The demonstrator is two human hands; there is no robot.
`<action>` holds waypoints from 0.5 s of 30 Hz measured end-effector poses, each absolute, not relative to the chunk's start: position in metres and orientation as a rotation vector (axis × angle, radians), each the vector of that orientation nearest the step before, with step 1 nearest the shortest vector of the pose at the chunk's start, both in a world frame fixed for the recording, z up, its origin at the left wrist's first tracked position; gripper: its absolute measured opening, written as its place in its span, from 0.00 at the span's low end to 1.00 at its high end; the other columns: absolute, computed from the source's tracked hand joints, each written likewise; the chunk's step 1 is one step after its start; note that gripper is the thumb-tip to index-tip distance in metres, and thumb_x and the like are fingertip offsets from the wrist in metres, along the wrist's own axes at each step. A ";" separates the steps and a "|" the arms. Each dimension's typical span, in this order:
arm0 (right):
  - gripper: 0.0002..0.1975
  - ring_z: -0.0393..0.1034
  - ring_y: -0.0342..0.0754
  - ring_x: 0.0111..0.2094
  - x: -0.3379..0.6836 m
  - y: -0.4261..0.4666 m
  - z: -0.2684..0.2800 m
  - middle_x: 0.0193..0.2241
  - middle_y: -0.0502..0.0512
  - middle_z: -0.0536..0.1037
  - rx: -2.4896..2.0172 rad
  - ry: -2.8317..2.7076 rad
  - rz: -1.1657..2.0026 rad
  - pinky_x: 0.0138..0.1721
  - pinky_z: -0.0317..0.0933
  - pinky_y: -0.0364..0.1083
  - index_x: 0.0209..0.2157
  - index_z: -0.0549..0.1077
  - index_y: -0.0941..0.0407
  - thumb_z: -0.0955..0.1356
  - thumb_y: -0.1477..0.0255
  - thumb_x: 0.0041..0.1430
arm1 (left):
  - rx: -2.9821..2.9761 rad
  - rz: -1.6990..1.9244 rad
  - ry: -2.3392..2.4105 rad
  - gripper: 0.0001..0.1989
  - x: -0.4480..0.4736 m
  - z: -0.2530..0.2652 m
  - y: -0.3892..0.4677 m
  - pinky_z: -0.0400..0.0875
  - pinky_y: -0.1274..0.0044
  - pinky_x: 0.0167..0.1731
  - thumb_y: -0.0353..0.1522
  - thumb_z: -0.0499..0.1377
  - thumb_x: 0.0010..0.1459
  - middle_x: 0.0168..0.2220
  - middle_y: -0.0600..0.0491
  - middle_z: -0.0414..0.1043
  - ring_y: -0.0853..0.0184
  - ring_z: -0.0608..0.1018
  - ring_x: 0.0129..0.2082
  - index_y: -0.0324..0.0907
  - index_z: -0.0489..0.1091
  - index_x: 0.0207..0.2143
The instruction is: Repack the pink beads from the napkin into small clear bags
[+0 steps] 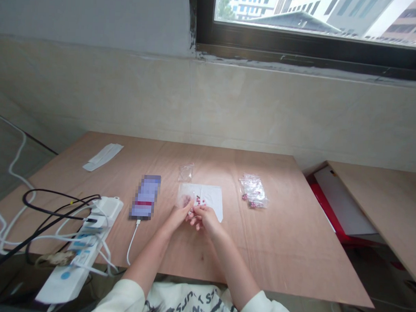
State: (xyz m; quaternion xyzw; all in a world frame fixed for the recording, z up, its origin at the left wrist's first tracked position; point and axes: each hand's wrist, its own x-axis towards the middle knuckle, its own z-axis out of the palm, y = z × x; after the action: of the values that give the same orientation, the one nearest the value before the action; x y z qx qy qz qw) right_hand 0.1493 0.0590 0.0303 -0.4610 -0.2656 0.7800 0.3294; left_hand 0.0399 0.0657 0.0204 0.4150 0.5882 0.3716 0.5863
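Observation:
My left hand [183,211] and my right hand [206,216] meet at the near edge of a white sheet [215,200] on the table. The fingers of both are closed in a pinch, thumbs towards each other; what they hold is too small to make out. Several small red beads [201,201] lie on the sheet just beyond my fingertips. A clear plastic piece [186,190] covers the sheet's left part, close to my left hand. Behind the sheet lies a small clear plastic bag [185,173].
Clear bags with dark red beads [253,192] lie to the right. At left are a phone [146,197] on a white cable, a white folded strip [103,157], and a power strip [83,251] with tangled cords. A second table [385,196] stands at right.

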 end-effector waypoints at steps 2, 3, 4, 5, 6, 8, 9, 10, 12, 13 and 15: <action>0.10 0.64 0.39 0.14 0.154 0.056 0.041 0.18 0.50 0.71 -1.292 -0.744 1.892 0.08 0.52 0.36 0.21 0.62 0.59 0.65 0.66 0.44 | 1.016 0.886 1.259 0.16 0.033 0.031 0.054 0.57 0.86 0.12 0.40 0.56 0.47 0.22 0.59 0.68 0.77 0.68 0.15 0.40 0.63 0.36; 0.10 0.63 0.39 0.14 0.158 0.054 0.047 0.18 0.49 0.70 -1.336 -0.778 1.813 0.08 0.52 0.36 0.21 0.62 0.58 0.65 0.66 0.43 | 1.051 0.868 1.172 0.19 0.026 0.036 0.048 0.62 0.85 0.17 0.38 0.57 0.47 0.28 0.56 0.70 0.76 0.71 0.20 0.41 0.61 0.41; 0.10 0.62 0.38 0.14 0.162 0.053 0.053 0.17 0.48 0.69 -1.377 -0.823 1.740 0.07 0.52 0.36 0.21 0.61 0.58 0.65 0.66 0.43 | 1.057 0.842 1.113 0.21 0.018 0.040 0.042 0.66 0.83 0.24 0.35 0.59 0.45 0.34 0.53 0.71 0.73 0.73 0.27 0.42 0.61 0.43; 0.10 0.62 0.38 0.14 0.166 0.052 0.060 0.17 0.47 0.68 -1.411 -0.880 1.679 0.07 0.52 0.36 0.22 0.61 0.58 0.65 0.66 0.43 | 1.046 0.807 1.080 0.22 0.008 0.044 0.037 0.68 0.80 0.30 0.33 0.61 0.44 0.38 0.51 0.70 0.71 0.73 0.32 0.41 0.61 0.44; 0.09 0.61 0.38 0.14 0.171 0.050 0.067 0.17 0.47 0.67 -1.441 -0.948 1.632 0.07 0.52 0.36 0.22 0.61 0.58 0.65 0.66 0.44 | 1.032 0.823 1.094 0.24 -0.002 0.047 0.034 0.68 0.79 0.34 0.31 0.62 0.41 0.39 0.51 0.69 0.69 0.73 0.35 0.41 0.62 0.43; 0.08 0.61 0.38 0.14 0.180 0.048 0.080 0.17 0.47 0.66 -1.465 -1.110 1.583 0.07 0.52 0.36 0.23 0.63 0.58 0.64 0.67 0.44 | 0.972 0.990 1.206 0.20 -0.019 0.052 0.031 0.66 0.76 0.39 0.31 0.62 0.41 0.37 0.51 0.69 0.68 0.72 0.36 0.40 0.64 0.39; 0.07 0.61 0.38 0.15 0.184 0.047 0.086 0.17 0.47 0.66 -1.465 -1.195 1.577 0.07 0.53 0.36 0.24 0.63 0.58 0.64 0.68 0.45 | 0.933 1.089 1.271 0.17 -0.025 0.055 0.032 0.66 0.75 0.40 0.32 0.61 0.43 0.36 0.52 0.69 0.68 0.72 0.36 0.40 0.64 0.38; 0.06 0.60 0.38 0.15 0.187 0.047 0.092 0.17 0.46 0.65 -1.459 -1.278 1.578 0.07 0.53 0.36 0.24 0.64 0.58 0.63 0.69 0.45 | 0.922 1.151 1.303 0.16 -0.028 0.059 0.034 0.65 0.74 0.41 0.34 0.60 0.44 0.36 0.52 0.69 0.68 0.72 0.37 0.39 0.64 0.38; 0.04 0.60 0.37 0.15 0.190 0.046 0.100 0.17 0.46 0.64 -1.456 -1.417 1.568 0.08 0.54 0.35 0.24 0.65 0.58 0.63 0.72 0.44 | 1.002 1.146 1.328 0.15 -0.027 0.068 0.040 0.65 0.75 0.41 0.37 0.58 0.46 0.36 0.51 0.69 0.67 0.72 0.37 0.39 0.65 0.37; 0.03 0.59 0.37 0.16 0.190 0.046 0.104 0.17 0.46 0.63 -1.462 -1.469 1.551 0.08 0.54 0.35 0.24 0.65 0.58 0.63 0.73 0.44 | 1.073 1.062 1.312 0.15 -0.024 0.072 0.043 0.65 0.75 0.40 0.38 0.57 0.47 0.36 0.51 0.70 0.67 0.72 0.37 0.39 0.66 0.36; 0.03 0.59 0.37 0.17 0.189 0.047 0.107 0.18 0.47 0.63 -1.478 -1.520 1.503 0.09 0.53 0.35 0.23 0.66 0.58 0.62 0.74 0.43 | 1.213 0.906 1.286 0.14 -0.014 0.080 0.048 0.66 0.76 0.36 0.39 0.57 0.47 0.31 0.52 0.70 0.68 0.72 0.33 0.38 0.68 0.33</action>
State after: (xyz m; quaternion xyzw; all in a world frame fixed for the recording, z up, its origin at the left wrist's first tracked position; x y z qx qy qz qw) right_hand 0.1887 0.0472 0.1073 -0.5478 -0.5636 0.5572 0.2680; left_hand -0.0144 0.0482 0.0805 0.5115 0.5424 0.3821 0.5461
